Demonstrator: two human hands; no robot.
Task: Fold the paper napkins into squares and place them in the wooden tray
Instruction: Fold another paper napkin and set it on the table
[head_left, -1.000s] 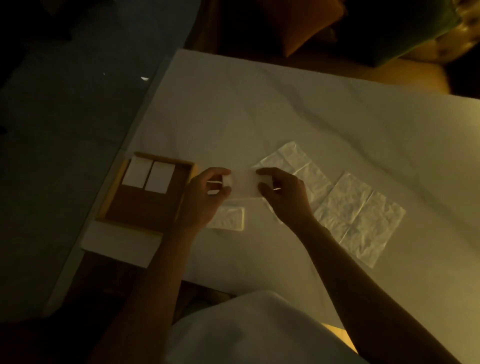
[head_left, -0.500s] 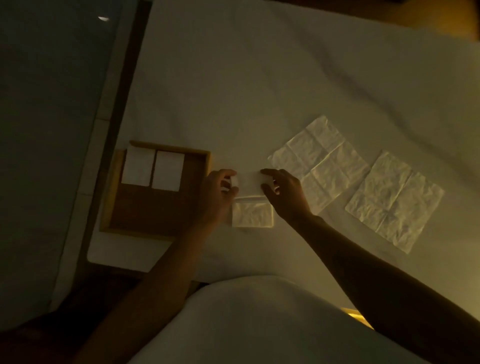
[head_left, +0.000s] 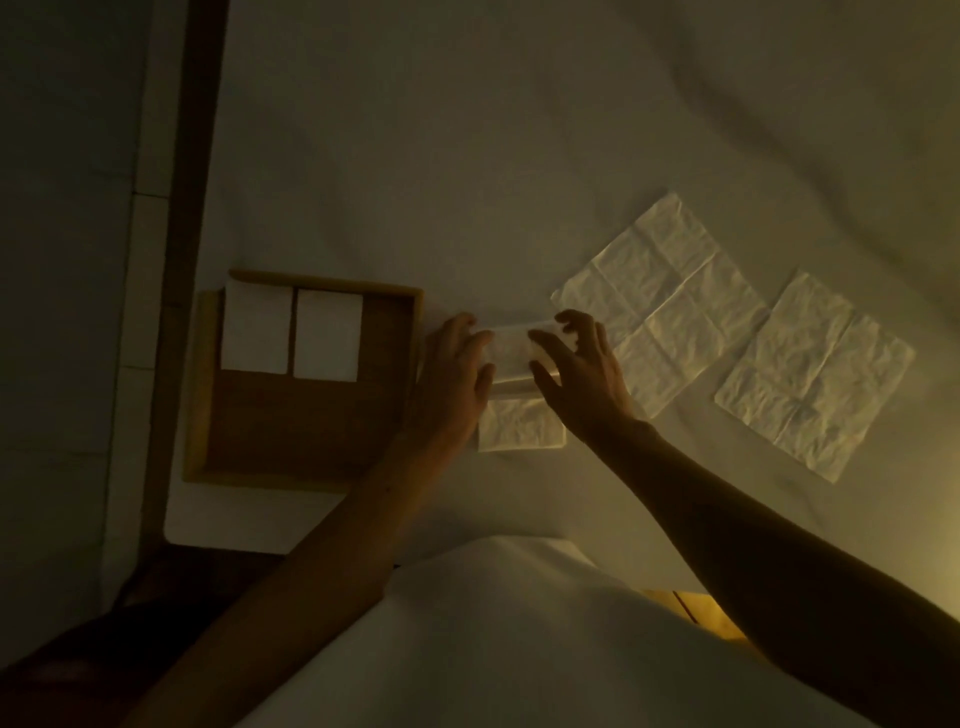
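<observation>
A wooden tray (head_left: 306, 457) lies at the left on the white tablecloth, with two folded white napkins (head_left: 257, 332) (head_left: 327, 335) side by side along its far edge. Just right of the tray, my left hand (head_left: 452, 374) and my right hand (head_left: 576, 369) hold a partly folded napkin (head_left: 511, 351) between them, each pinching one end. A folded square napkin (head_left: 519, 426) rests on the cloth right below it. Two unfolded, creased napkins (head_left: 670, 296) (head_left: 815, 374) lie flat to the right.
The table's left edge (head_left: 218, 156) runs just beside the tray, with dark floor beyond it. The white cloth (head_left: 467, 130) stretches far back and right with soft wrinkles. My white garment (head_left: 493, 639) fills the lower middle of the view.
The view has tilted down and come closer to the table. Both hands have kept hold of the napkin beside the tray, with the fold tightened; the other napkins have not moved.
</observation>
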